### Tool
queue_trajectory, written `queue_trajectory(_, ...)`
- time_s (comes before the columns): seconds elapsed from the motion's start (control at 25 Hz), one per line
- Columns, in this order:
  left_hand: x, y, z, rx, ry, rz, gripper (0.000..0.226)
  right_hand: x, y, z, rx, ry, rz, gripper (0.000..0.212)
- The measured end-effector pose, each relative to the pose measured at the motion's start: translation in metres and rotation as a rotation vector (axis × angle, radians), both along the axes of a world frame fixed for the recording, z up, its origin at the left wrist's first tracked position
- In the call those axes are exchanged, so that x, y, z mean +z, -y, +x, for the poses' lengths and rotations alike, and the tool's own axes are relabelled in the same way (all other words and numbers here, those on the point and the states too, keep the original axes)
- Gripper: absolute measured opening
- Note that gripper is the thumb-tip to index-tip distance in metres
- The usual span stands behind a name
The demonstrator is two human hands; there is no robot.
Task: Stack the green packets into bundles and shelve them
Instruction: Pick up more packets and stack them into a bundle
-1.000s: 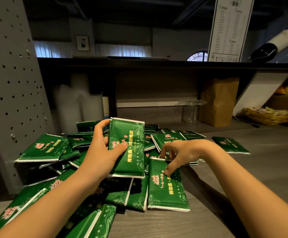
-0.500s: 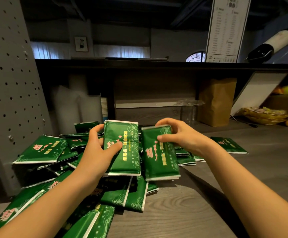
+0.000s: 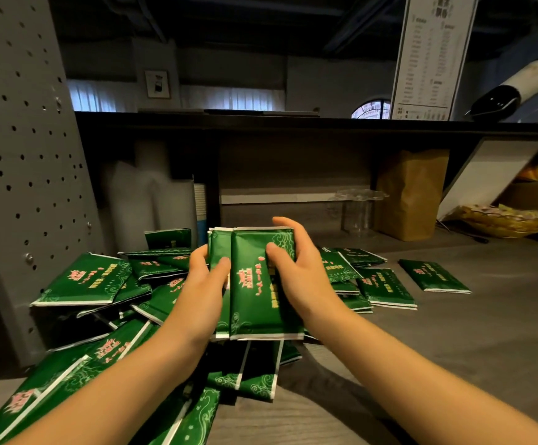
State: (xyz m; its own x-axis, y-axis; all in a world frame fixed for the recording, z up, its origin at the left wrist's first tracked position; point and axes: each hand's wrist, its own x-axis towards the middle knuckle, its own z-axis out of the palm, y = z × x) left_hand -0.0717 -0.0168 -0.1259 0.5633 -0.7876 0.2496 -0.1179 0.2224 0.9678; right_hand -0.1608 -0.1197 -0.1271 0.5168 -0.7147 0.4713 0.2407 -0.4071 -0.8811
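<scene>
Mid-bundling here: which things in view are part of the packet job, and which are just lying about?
Job:
- held bundle, gripped by left hand and right hand
- loose packet pile on the table
- lone packet
- shelf

Lying about:
- brown paper bag
- yellow basket
- printed sign
- pegboard

Dim room; grey pegboard panel left, dark shelf, curtained windows.

One head-worn view looks forward and down, close over the table
</scene>
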Motion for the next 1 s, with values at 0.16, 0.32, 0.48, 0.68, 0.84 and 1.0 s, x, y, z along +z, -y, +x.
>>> queue_trajectory(0.16, -0.005, 0.001, -0.006, -0.020, 0.060, 0.011, 0.039, -0.007, -0.014, 0.005, -0.085, -0.017, -0.123, 0.032)
queue_trajectory(0.32, -0.009, 0.000, -0.007, -0.010, 0.174, 0.052, 0.049, -0.007, -0.010, 0.006, -0.060, -0.080, -0.136, 0.037)
queue_trajectory(0.48, -0.006, -0.001, 0.000, 0.002, 0.134, 0.060, 0.054, 0.004, 0.027, -0.008, -0.194, -0.146, -0.187, 0.034)
queue_trajectory(0.68, -0.003, -0.001, 0.009, 0.079, 0.127, 0.030, 0.056, 0.000, 0.097, -0.049, -0.703, -0.914, -0.386, 0.051)
queue_trajectory(0.84, 0.000, -0.003, 0.010, 0.104, 0.122, 0.034, 0.059, -0.013, 0.117, -0.065, -0.641, -1.190, -0.185, 0.077)
queue_trajectory(1.0, 0.002, -0.003, 0.009, 0.087, 0.113, 0.054, 0.060, -0.023, 0.125, -0.066, -0.551, -1.221, -0.102, 0.080)
